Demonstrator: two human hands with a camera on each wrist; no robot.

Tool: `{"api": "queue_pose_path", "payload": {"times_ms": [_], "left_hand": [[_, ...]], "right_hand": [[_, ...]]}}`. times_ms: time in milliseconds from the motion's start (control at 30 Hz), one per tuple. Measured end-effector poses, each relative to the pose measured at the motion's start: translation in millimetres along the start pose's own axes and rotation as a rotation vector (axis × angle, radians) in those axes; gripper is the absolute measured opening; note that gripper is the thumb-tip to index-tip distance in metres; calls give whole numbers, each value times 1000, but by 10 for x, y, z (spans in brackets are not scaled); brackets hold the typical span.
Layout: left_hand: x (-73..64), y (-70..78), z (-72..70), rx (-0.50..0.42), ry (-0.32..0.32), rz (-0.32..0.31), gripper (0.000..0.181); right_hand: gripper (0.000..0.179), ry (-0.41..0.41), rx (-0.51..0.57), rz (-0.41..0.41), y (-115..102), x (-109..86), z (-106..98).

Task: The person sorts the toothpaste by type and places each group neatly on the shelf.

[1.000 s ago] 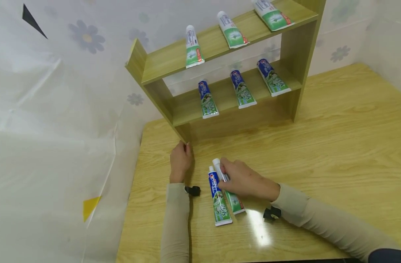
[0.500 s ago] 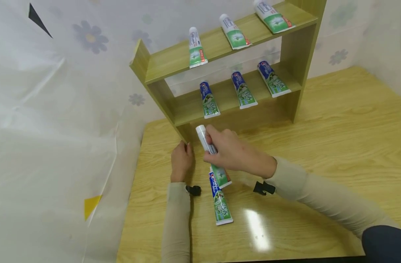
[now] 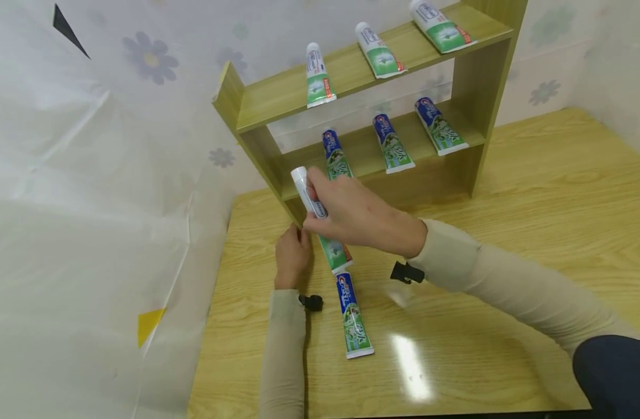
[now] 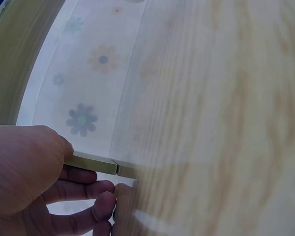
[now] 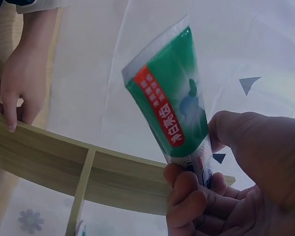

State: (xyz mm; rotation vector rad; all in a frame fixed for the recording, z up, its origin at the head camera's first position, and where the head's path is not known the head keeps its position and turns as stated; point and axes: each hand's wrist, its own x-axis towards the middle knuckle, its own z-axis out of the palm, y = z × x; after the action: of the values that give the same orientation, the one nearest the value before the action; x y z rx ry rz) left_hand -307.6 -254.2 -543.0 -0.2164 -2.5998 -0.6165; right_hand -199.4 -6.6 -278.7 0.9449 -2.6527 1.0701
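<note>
My right hand (image 3: 351, 212) grips a white and green toothpaste tube (image 3: 334, 253) around its middle, cap end up and to the left, in front of the shelf's lower left. Up close in the right wrist view, the tube (image 5: 172, 98) shows a red label with white characters. My left hand (image 3: 292, 256) holds the lower left edge of the wooden shelf (image 3: 258, 156). Its thumb and fingers pinch that board edge (image 4: 91, 164) in the left wrist view. Just below the held tube, a blue and green toothpaste tube (image 3: 355, 320) lies on the table.
Three white and green tubes (image 3: 381, 55) lie on the upper shelf board. The board below carries three blue and green tubes (image 3: 392, 145). A flowered sheet (image 3: 157, 128) hangs behind and left of the wooden table (image 3: 534, 244).
My right hand has lifted the white and green tube from beside the blue one and carried it up and left to the shelf. The left hand has stayed at the shelf edge.
</note>
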Motion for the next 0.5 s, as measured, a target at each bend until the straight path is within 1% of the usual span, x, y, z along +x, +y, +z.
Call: {"api": "queue_pose_path", "payload": {"times_ms": [133,267,400,500], "left_hand": [[10,11,-19,-1,8,-1,31],[19,10,-40,-14,-28,-23,29],[15,39,-64,-25,-57,-50,32],[14,57,-72,-37,-71,-59,36]], "right_hand": [[21,21,-38,-26,-103,146,-112],[21,42,-70,-25,-257,333,-278],[24,66,-84,-45,-397,591,-488],[26,115,-113,-48,-448,799,-626]]}}
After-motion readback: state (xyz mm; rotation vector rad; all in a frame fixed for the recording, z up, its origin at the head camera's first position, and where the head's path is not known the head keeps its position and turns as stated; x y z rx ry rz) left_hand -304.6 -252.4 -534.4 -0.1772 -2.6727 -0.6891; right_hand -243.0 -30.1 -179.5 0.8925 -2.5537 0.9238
